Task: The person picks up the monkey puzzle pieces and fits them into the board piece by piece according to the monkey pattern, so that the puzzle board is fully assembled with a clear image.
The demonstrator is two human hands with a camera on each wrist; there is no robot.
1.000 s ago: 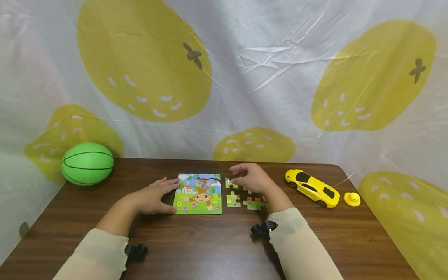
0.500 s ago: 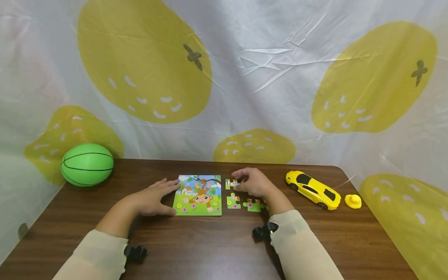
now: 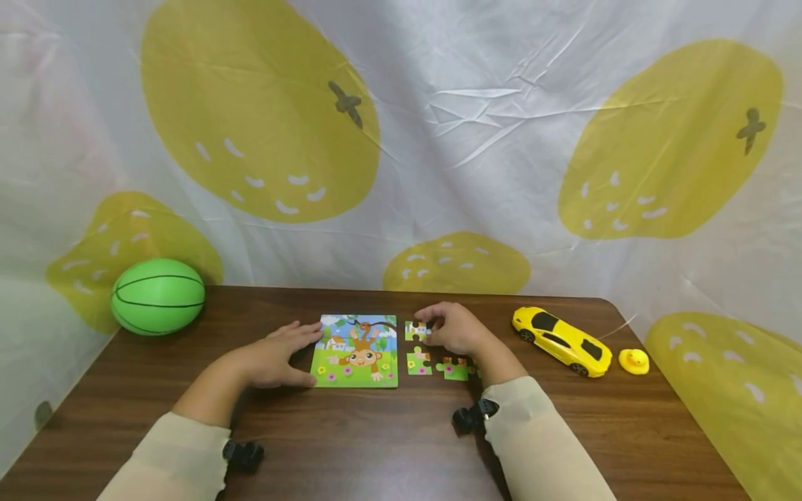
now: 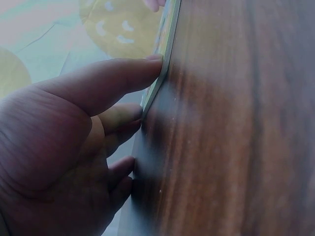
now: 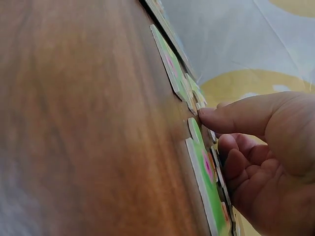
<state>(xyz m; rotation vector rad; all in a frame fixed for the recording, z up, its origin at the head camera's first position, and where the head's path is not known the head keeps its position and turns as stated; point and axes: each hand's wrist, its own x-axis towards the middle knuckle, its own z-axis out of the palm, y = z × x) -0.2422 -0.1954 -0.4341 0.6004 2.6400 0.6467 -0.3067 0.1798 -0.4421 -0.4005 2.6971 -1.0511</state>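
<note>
A square monkey puzzle board [image 3: 356, 351] lies on the table. Along its left side rests my left hand [image 3: 276, 356], fingers spread, its thumb near the front corner; the left wrist view shows the thumb [image 4: 142, 71] against the board's edge. Just right of the board, my right hand [image 3: 456, 328] has forefinger and thumb round a loose jigsaw piece [image 3: 415, 330] showing a white fence. A flowered jigsaw piece [image 3: 419, 362] lies in front of that one. Another green jigsaw piece [image 3: 456, 369] sits under the right wrist, and others behind it are partly hidden by the hand.
A green ball [image 3: 158, 297] stands at the table's back left corner. To the right are a yellow toy car [image 3: 562, 341] and a small yellow rubber duck [image 3: 634, 361]. A lemon-print curtain [image 3: 476, 174] hangs behind the brown table [image 3: 357, 445].
My right hand has come slightly down and right, its forefinger and thumb now at the fence piece's edges, more of which shows. The left hand stays at the board.
</note>
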